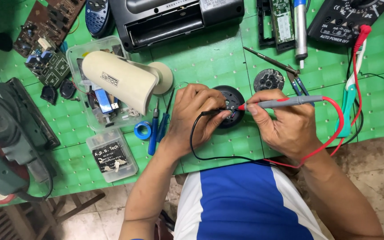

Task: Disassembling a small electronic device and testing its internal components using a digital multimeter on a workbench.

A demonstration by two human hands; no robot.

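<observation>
Left hand [196, 116] fingers pinched on the black probe [213, 113], tip down on the round black speaker [233, 103], which sits on the green mat [210, 58] mid-bench just in front of the person. Right hand [285, 122] fingers clamped on the grey-red probe [285, 102], its red tip touching the same speaker. Multimeter [343, 18] sits top right, with blue screwdrivers [155, 131] just left of the left wrist.

— How are your hands set?
— Your left hand [196, 116] curls, fingertips pinched, wrist bent inward. Your right hand [283, 122] pinches too, knuckles up; both forearms angle in from below
</observation>
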